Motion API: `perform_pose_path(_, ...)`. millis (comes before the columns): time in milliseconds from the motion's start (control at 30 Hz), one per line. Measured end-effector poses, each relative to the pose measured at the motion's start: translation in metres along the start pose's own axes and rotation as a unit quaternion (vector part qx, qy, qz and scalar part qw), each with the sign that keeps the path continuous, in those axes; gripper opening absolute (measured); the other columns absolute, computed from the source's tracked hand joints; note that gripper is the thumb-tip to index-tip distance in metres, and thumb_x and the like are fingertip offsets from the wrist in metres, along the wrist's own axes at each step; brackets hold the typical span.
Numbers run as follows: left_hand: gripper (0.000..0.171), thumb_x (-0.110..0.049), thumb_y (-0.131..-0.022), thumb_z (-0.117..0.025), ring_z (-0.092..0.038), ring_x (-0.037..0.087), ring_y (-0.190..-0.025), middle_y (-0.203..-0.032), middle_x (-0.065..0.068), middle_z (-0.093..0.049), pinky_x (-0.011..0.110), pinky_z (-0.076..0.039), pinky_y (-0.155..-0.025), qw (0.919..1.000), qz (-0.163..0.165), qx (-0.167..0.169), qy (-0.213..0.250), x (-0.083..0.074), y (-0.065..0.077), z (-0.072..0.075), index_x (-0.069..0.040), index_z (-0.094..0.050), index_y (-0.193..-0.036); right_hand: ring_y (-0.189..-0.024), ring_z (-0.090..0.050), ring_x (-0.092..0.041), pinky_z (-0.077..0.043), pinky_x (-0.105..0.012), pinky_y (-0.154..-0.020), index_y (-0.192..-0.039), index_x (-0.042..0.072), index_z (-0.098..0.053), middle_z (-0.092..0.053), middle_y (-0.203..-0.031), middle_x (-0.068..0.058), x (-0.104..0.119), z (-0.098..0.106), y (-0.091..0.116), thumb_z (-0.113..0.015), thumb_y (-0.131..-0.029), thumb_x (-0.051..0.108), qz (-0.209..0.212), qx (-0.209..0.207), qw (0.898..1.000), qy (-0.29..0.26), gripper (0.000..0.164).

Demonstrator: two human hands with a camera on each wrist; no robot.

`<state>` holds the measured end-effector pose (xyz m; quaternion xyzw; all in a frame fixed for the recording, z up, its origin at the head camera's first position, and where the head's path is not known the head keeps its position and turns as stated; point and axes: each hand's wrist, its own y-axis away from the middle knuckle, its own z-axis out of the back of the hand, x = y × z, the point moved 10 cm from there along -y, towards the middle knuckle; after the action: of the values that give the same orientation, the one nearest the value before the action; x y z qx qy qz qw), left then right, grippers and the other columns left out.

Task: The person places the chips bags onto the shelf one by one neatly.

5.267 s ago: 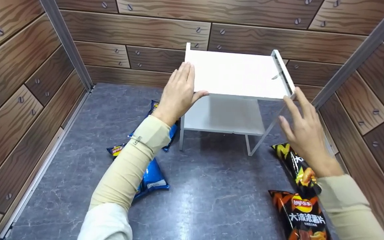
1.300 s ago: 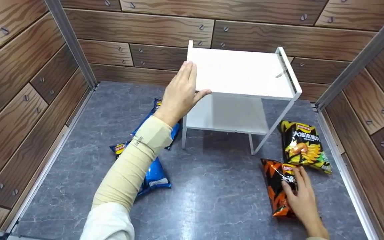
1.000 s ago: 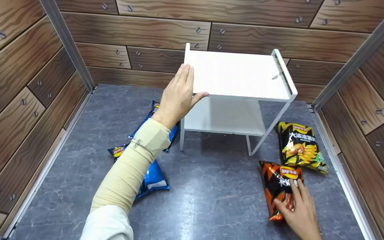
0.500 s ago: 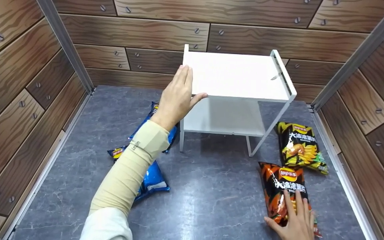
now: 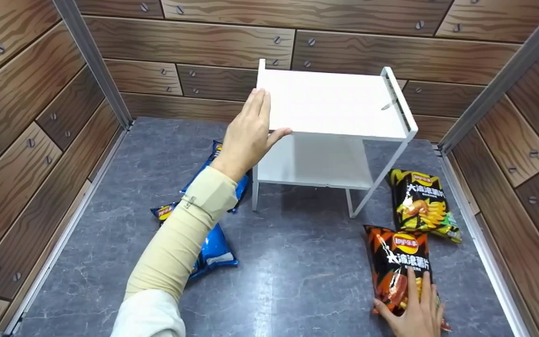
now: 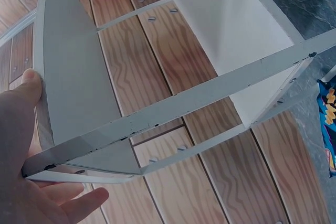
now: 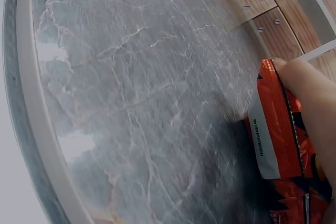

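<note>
I touched an orange bag (image 5: 393,271) and table (image 5: 325,105).
Right of the table, my right hand (image 5: 417,313) spread wide; my left hand (image 5: 247,131) lay straight-fingered.

The orange-and-black bag (image 5: 400,262) bears "Lay's 乐事" in its logo and "大波浪薯片" in white beneath; the yellow-and-black bag (image 5: 421,206) carries the same brand and characters. On the former's pale panel (image 7: 264,142), the right wrist view shows a line of letters and digits too small to read surely. Dark lettering on the left sleeve (image 5: 180,234) is too blurred to make out.
</note>
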<state>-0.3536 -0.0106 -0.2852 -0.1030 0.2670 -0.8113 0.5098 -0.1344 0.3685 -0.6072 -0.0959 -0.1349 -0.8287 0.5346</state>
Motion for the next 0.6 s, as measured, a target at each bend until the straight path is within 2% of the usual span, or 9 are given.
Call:
perform_pose_path(133,0.087,-0.062,-0.084,-0.035,-0.021,0.028,-0.136,-0.144,0.019,-0.029,0.033,-0.029,-0.107,0.9999,0.007,0.009,0.002,0.001,0.000,-0.001,0.004,-0.024,-0.139,-0.129,-0.007,-0.053,-0.005,-0.069,-0.099,-0.145,0.025,0.006,0.004,-0.149,-0.023,0.003,0.003,0.001,-0.056,-0.066,0.072,0.029,-0.019,0.999,-0.019,0.111)
perform_pose_path(267,0.087,-0.062,-0.084,-0.035,-0.021,0.028,-0.136,-0.144,0.019,-0.029,0.033,-0.032,-0.106,0.9999,0.007,0.009,0.005,0.001,0.000,-0.001,0.004,-0.024,-0.139,-0.129,-0.016,-0.050,-0.012,-0.062,-0.103,-0.146,0.023,-0.005,-0.009,-0.149,-0.020,0.008,0.012,0.005,-0.064,-0.076,0.047,0.072,-0.077,0.993,-0.052,0.094)
perform_pose_path(400,0.087,-0.062,-0.084,-0.035,-0.021,0.027,-0.136,-0.144,0.018,-0.028,0.033,-0.033,-0.105,0.9999,0.007,0.008,0.005,0.000,0.000,-0.001,0.004,-0.024,-0.139,-0.130,-0.022,-0.045,-0.012,-0.054,-0.109,-0.145,0.025,-0.012,-0.019,-0.148,-0.017,0.010,0.020,0.009,-0.064,-0.080,0.027,0.099,-0.120,0.985,-0.077,0.084)
perform_pose_path(600,0.086,-0.062,-0.084,-0.036,-0.022,0.027,-0.136,-0.144,0.018,-0.028,0.032,-0.036,-0.102,0.9999,0.009,0.006,0.004,0.000,0.000,-0.001,0.003,-0.024,-0.139,-0.129,-0.028,-0.041,-0.013,-0.055,-0.108,-0.145,0.026,-0.013,-0.025,-0.147,-0.015,0.011,0.028,0.012,-0.057,-0.084,0.018,0.103,-0.125,0.983,-0.086,0.075)
